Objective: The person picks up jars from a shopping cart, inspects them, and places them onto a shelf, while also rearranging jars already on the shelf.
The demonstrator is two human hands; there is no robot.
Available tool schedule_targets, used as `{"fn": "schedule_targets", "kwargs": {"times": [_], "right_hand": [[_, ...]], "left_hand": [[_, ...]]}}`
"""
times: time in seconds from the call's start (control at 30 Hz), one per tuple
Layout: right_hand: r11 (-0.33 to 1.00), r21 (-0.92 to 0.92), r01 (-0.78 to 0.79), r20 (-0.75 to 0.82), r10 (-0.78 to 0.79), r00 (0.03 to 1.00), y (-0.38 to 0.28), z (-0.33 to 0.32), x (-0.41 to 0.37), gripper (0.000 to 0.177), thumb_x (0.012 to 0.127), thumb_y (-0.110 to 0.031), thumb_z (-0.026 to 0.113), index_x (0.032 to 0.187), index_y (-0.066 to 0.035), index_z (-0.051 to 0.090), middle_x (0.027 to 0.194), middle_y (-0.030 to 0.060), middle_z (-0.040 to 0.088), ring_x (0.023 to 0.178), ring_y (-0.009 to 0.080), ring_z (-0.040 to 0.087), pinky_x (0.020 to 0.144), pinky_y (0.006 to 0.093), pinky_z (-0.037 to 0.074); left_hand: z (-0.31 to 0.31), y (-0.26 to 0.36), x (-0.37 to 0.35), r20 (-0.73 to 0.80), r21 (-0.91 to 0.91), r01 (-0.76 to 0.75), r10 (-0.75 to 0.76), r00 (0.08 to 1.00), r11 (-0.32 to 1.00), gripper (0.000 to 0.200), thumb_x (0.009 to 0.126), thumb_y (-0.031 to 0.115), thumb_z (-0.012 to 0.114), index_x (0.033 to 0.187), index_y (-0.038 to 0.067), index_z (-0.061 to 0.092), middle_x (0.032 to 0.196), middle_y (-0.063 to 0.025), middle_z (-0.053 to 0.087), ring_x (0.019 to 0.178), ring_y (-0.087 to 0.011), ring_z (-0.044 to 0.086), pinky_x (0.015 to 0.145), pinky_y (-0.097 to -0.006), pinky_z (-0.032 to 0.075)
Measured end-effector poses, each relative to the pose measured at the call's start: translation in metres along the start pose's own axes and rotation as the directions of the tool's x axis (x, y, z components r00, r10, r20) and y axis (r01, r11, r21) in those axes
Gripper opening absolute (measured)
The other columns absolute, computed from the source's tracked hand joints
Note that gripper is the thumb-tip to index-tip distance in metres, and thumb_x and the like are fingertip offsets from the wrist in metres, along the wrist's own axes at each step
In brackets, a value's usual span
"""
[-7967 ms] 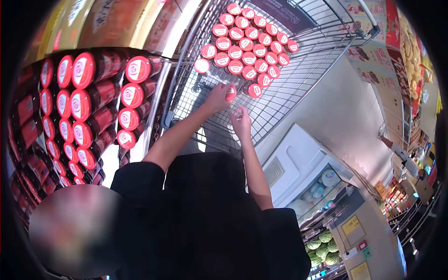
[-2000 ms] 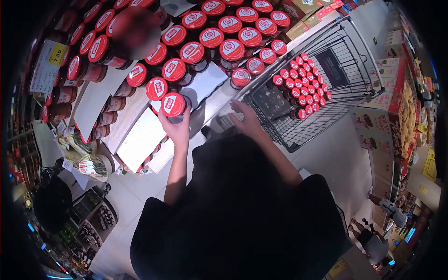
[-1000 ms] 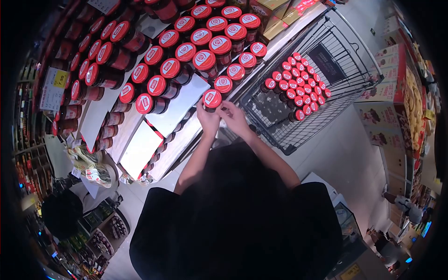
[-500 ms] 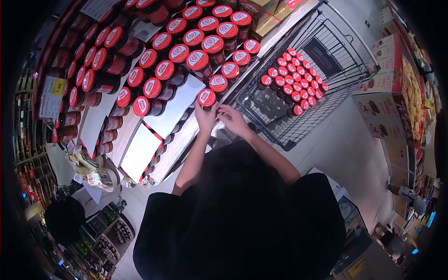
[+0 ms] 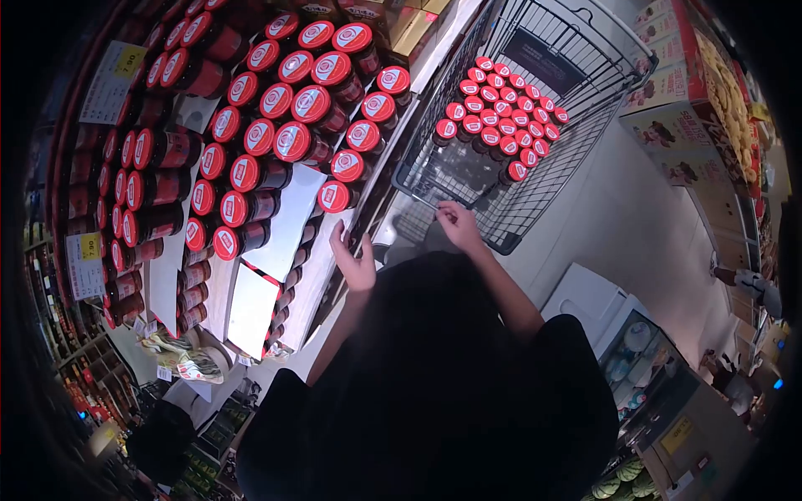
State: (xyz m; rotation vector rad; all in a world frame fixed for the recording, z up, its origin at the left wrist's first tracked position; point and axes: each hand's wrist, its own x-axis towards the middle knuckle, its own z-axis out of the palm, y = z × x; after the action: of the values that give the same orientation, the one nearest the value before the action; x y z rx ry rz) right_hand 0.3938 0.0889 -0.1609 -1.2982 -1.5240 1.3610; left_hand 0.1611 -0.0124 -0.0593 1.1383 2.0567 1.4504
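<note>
Red-lidded jars stand in rows on a tilted shelf display at the upper left. Nearest my left hand (image 5: 354, 262) is the front jar (image 5: 336, 197), just beyond the fingertips. That hand is empty, with thumb and fingers apart. My right hand (image 5: 459, 227) is at the near rim of the shopping cart (image 5: 507, 242), its fingers curled over the edge. Inside the cart, several upright jars (image 5: 503, 108) with the same red lids are packed in a block toward the far side.
White cardboard sheets (image 5: 253, 309) lie between the jar tiers. Price cards (image 5: 112, 82) hang at the left. Stacked printed boxes (image 5: 681, 138) stand right of the cart, and a glass-topped case (image 5: 639, 351) is at the lower right. Another person (image 5: 748, 284) is at the far right.
My left hand has come off the front jar, which stays on the display, and opened. My right hand has moved right to the cart rim. The view has turned slightly.
</note>
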Motion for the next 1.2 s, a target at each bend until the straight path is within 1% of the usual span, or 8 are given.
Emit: {"fn": "schedule_targets", "kwargs": {"times": [0.13,0.2,0.37,0.47,0.5,0.67,0.93,1.2], "right_hand": [[0.995,0.04,-0.095,-0.085,0.098,0.992,0.008,-0.019,0.006,0.023,0.091,-0.011,0.07,0.11,0.002,0.068,0.072,0.0049,0.067,0.06,0.0067,0.057,0.057,0.0262,0.047],[0.993,0.009,-0.118,-0.107,0.118,0.987,0.01,-0.024,0.012,0.022,0.092,-0.01,0.07,0.11,0.002,0.068,0.07,0.0042,0.065,0.059,0.0064,0.056,0.056,0.0256,0.047],[0.951,0.102,-0.291,-0.108,0.302,0.947,0.024,-0.031,0.039,0.019,0.096,-0.012,0.069,0.11,0.001,0.068,0.072,-0.0038,0.064,0.062,0.0017,0.053,0.055,0.022,0.045],[0.958,0.165,-0.236,-0.158,0.262,0.952,0.031,-0.036,0.045,0.02,0.097,-0.014,0.069,0.11,0.001,0.068,0.074,-0.0028,0.066,0.064,0.0025,0.056,0.056,0.0222,0.047],[0.923,0.185,-0.339,-0.139,0.366,0.92,0.043,-0.036,0.045,0.029,0.093,-0.021,0.073,0.112,0.001,0.069,0.083,0.0079,0.073,0.068,0.0099,0.065,0.063,0.0278,0.052],[0.897,0.068,-0.436,-0.106,0.441,0.891,0.034,-0.062,0.036,0.033,0.094,-0.025,0.07,0.116,0.0,0.068,0.09,0.0122,0.074,0.075,0.0163,0.068,0.072,0.0317,0.056],[0.834,0.147,-0.532,-0.16,0.551,0.819,0.027,-0.099,0.027,0.034,0.094,-0.021,0.07,0.119,0.001,0.066,0.094,0.0116,0.073,0.071,0.0141,0.066,0.064,0.0295,0.053],[0.933,-0.003,-0.36,-0.156,0.355,0.922,0.025,-0.098,0.032,0.037,0.093,-0.019,0.07,0.122,0.002,0.064,0.085,0.0105,0.071,0.065,0.0153,0.066,0.061,0.0307,0.052]], "left_hand": [[0.031,0.003,-0.013,0.36,-0.015,0.028,-0.021,0.933,0.999,0.041,0.089,0.001,0.066,0.129,-0.002,0.056,0.124,-0.0184,0.063,0.115,-0.0305,0.064,0.102,-0.0377,0.05],[0.063,0.012,0.009,0.459,-0.031,-0.101,0.103,0.882,0.994,0.036,0.088,0.001,0.065,0.124,0.0,0.06,0.117,-0.0196,0.064,0.106,-0.0351,0.065,0.095,-0.0384,0.051],[0.182,0.001,0.087,0.675,-0.027,-0.245,0.199,0.71,0.969,0.031,0.088,0.005,0.066,0.117,-0.002,0.062,0.117,-0.0233,0.065,0.111,-0.0418,0.062,0.097,-0.0445,0.049],[0.255,-0.032,0.124,0.759,0.099,-0.347,0.154,0.632,0.933,0.036,0.086,0.008,0.069,0.119,-0.005,0.06,0.121,-0.026,0.063,0.119,-0.0435,0.058,0.105,-0.0476,0.046],[0.278,-0.047,0.136,0.776,0.148,-0.377,0.129,0.618,0.914,0.044,0.085,0.009,0.071,0.124,-0.005,0.057,0.126,-0.0273,0.06,0.121,-0.0444,0.057,0.106,-0.0478,0.045],[0.361,-0.09,0.172,0.782,0.395,-0.361,-0.103,0.615,0.845,0.078,0.084,0.014,0.076,0.147,-0.004,0.034,0.156,-0.0318,0.025,0.123,-0.0502,0.056,0.107,-0.0491,0.047],[0.41,-0.114,0.175,0.786,0.513,-0.519,-0.131,0.604,0.683,0.079,0.081,0.026,0.081,0.14,-0.001,0.036,0.13,-0.0295,0.041,0.107,-0.0483,0.062,0.089,-0.0491,0.058],[0.391,-0.097,0.129,0.811,0.469,-0.33,-0.251,0.528,0.819,0.078,0.081,0.033,0.084,0.129,-0.005,0.035,0.124,-0.0344,0.05,0.106,-0.0506,0.064,0.09,-0.0519,0.057]]}}
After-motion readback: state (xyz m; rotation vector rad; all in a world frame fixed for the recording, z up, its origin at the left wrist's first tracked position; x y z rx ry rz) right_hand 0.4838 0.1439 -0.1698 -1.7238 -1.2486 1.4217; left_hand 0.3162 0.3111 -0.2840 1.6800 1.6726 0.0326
